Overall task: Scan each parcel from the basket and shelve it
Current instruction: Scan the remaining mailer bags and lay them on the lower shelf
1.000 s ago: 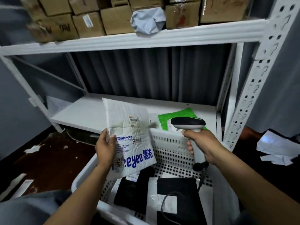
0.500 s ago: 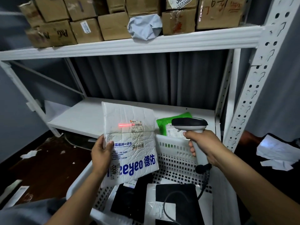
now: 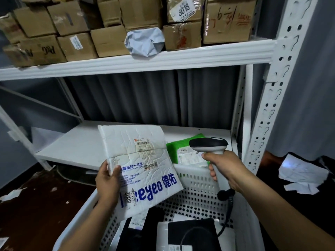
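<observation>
My left hand (image 3: 108, 183) grips the left edge of a white padded parcel (image 3: 141, 165) with blue print, held upright above the white perforated basket (image 3: 195, 182). My right hand (image 3: 224, 169) grips the handle of a black and grey barcode scanner (image 3: 208, 144), whose head points left at the parcel's label. No laser line shows on the label. Black and white parcels (image 3: 190, 232) lie in the basket under the scanner's coiled cable.
A green parcel (image 3: 183, 147) lies on the white lower shelf (image 3: 81, 142) behind the basket. Cardboard boxes (image 3: 76, 42) and a grey bag (image 3: 145, 41) fill the upper shelf. A perforated white upright (image 3: 272, 98) stands at right. Paper scraps (image 3: 304, 174) litter the dark floor.
The red scan line seen on the label half a second ago is gone. The parcel has been lifted slightly and the view has tilted upward; the scanner has stayed aimed at the parcel.
</observation>
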`<state>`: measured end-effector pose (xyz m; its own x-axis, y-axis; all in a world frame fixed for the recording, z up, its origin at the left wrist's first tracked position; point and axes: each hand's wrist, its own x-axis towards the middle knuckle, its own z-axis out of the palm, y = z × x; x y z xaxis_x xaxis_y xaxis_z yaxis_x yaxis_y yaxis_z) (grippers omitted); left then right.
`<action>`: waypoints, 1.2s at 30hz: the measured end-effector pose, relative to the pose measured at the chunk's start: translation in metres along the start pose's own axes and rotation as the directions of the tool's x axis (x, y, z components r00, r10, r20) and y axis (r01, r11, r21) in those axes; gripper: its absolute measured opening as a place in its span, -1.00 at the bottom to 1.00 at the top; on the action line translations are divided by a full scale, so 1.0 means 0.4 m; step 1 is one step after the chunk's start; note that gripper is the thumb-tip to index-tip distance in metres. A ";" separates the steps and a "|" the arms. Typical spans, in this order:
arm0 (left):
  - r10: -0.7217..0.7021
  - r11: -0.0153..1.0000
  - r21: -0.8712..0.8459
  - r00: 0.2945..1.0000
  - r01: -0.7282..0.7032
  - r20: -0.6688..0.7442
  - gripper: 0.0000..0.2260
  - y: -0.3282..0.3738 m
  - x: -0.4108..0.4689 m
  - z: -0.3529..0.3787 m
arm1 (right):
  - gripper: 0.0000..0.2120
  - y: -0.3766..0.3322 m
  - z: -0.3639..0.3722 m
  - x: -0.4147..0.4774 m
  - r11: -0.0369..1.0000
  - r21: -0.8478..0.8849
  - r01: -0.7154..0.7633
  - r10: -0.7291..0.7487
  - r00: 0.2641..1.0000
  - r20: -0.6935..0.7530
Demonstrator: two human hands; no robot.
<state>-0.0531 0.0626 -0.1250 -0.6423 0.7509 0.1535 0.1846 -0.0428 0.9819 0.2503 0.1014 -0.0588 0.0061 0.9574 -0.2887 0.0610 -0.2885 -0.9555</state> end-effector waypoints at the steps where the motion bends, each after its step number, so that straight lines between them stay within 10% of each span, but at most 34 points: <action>1: -0.027 0.999 -0.033 0.999 0.027 -0.022 -0.72 0.001 0.011 0.029 | -0.84 -0.001 -0.011 0.019 1.000 -0.001 0.003 -0.003 1.000 -0.019; 10: -0.240 0.912 -0.328 0.969 0.245 0.056 -0.76 0.032 0.182 0.412 | -0.81 0.026 -0.112 0.198 0.996 0.075 -0.056 0.069 0.981 -0.183; 20: -0.378 0.917 0.022 0.852 0.397 0.362 -0.55 -0.185 0.311 0.728 | -0.86 0.077 -0.127 0.315 0.975 0.180 -0.127 0.158 0.973 -0.169; 23: -0.499 0.864 0.125 0.798 0.488 0.337 -0.78 -0.282 0.351 0.787 | -0.83 0.107 -0.124 0.357 0.986 0.088 -0.144 0.156 0.976 -0.154; 28: -0.533 0.846 0.340 0.689 0.411 0.491 -0.66 -0.327 0.377 0.795 | -0.79 0.114 -0.099 0.382 0.990 -0.070 -0.120 0.112 0.988 -0.110; 36: -0.194 0.938 0.346 0.833 0.003 0.519 -0.61 -0.259 0.295 0.651 | -0.83 0.101 -0.033 0.328 0.968 -0.236 -0.080 0.075 0.997 -0.031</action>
<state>0.0457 0.3275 -0.2376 -0.1847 0.9754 -0.1204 0.4282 0.1901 0.8835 0.2669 0.2155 -0.1345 0.0416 0.9331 -0.3571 0.2941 -0.3530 -0.8882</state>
